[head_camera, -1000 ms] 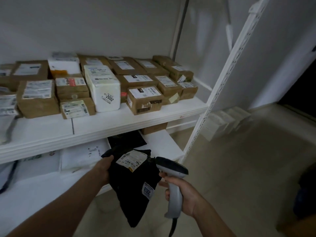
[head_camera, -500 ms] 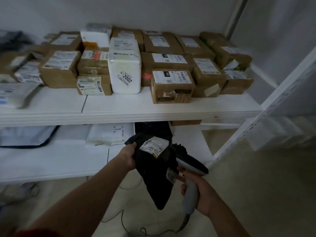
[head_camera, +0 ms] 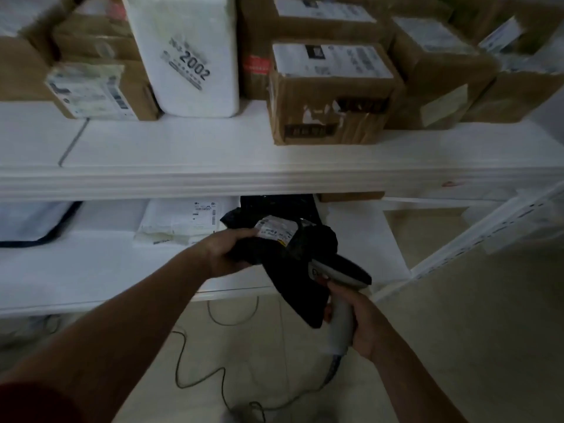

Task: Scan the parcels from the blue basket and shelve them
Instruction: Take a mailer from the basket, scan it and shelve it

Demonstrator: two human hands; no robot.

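Your left hand (head_camera: 225,254) grips the black parcel (head_camera: 300,288) by its top, label up, over the front edge of the lower shelf (head_camera: 91,270). At its 4 o'clock the scanner (head_camera: 341,271) sits clasped in your right hand (head_camera: 364,326). Boxes (head_camera: 329,93) are stacked at 12 o'clock. By my read, shelving this one remains; I can't tell if it's scanned.

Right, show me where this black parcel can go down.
Upper shelf: bare front strip before the white 2002 box, left of the torn brown box. Lower shelf: bare in front of the white mailer and at the shelf's right end. Boxes crowd the upper shelf's back.
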